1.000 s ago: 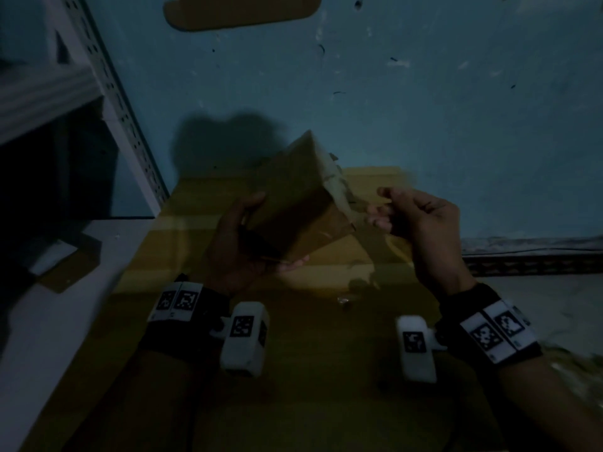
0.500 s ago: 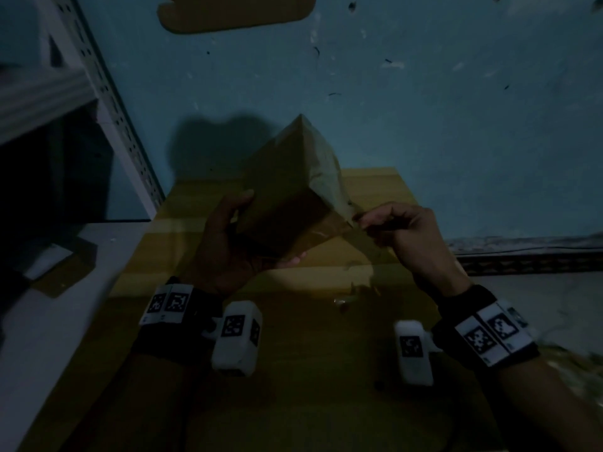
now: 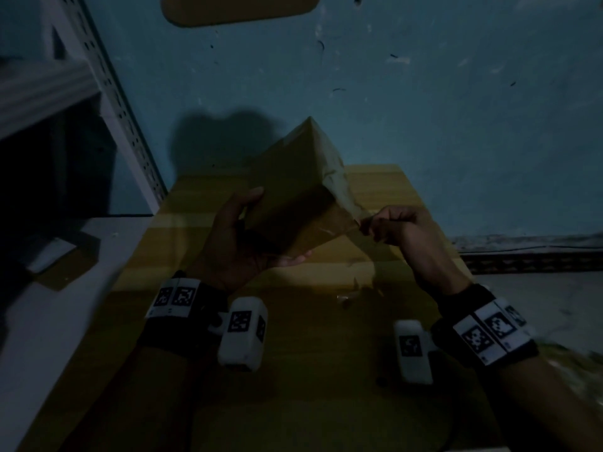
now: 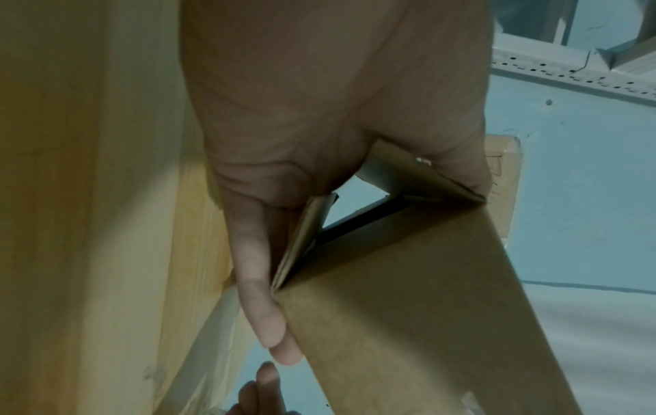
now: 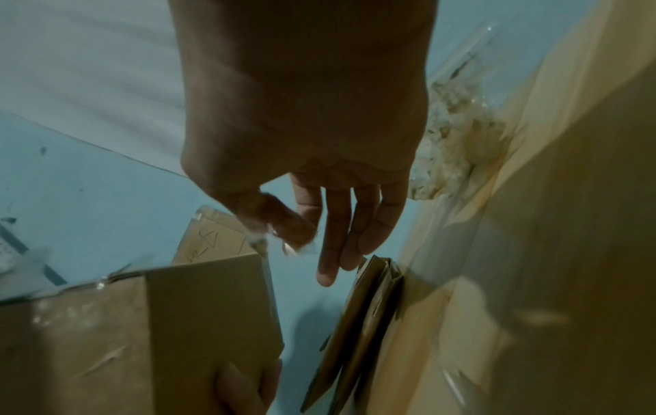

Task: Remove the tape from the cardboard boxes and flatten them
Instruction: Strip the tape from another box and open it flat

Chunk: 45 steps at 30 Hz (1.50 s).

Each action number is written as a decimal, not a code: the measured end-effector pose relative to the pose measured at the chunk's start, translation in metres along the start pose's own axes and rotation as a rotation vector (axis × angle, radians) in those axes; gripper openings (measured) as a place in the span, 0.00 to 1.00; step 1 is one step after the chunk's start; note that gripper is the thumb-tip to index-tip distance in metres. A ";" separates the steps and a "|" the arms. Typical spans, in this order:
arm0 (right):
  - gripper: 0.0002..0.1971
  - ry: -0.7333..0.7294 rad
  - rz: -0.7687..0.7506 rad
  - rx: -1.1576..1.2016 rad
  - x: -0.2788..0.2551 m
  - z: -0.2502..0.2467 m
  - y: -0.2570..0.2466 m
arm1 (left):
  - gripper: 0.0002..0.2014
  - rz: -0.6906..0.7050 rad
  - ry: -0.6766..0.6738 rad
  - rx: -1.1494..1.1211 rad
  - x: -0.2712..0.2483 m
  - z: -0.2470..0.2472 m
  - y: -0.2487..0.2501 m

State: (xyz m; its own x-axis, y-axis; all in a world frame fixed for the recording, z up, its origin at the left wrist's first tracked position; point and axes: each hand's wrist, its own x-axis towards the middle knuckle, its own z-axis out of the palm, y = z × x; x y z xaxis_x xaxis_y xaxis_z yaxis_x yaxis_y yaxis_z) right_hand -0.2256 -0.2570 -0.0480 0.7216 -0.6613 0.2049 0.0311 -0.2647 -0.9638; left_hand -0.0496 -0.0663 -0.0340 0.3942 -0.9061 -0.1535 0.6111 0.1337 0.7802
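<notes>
A brown cardboard box is held tilted, one corner up, above the wooden table. My left hand grips its lower left end, thumb on the near face and fingers underneath. The left wrist view shows those fingers along the edge of the box, whose end gapes. Pale tape runs down the right face. My right hand pinches the tape's loose end at the lower right corner. In the right wrist view, thumb and forefinger hold a clear tape shred by the box.
A crumpled wad of removed tape and a stack of flattened cardboard lie on the table to the right. Tape scraps sit mid-table. A metal rack stands at the left, with a cardboard piece on the floor below it.
My right hand dropped from beside the box's taped edge to its lower right corner and closed into a pinch on the tape. The left hand tipped the box slightly higher.
</notes>
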 end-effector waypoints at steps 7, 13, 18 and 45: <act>0.19 0.000 0.010 0.085 0.003 0.002 0.007 | 0.25 -0.030 0.057 -0.025 -0.001 0.004 0.001; 0.22 0.001 0.009 0.063 0.003 0.002 0.007 | 0.31 -0.062 0.099 -0.031 -0.004 0.009 0.002; 0.19 -0.001 -0.009 0.057 0.002 0.003 0.004 | 0.32 -0.072 0.095 -0.024 -0.002 0.009 0.001; 0.17 0.187 0.046 -0.176 -0.005 0.008 0.006 | 0.37 -0.085 0.093 0.028 0.001 0.003 -0.001</act>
State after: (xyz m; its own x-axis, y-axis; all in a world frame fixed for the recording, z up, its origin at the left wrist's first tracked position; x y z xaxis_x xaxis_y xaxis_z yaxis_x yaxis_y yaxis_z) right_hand -0.2233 -0.2494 -0.0563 0.5785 -0.7894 0.2054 -0.1312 -0.3385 -0.9318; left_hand -0.0515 -0.0687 -0.0332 0.4042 -0.8724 -0.2747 0.6265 0.0453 0.7781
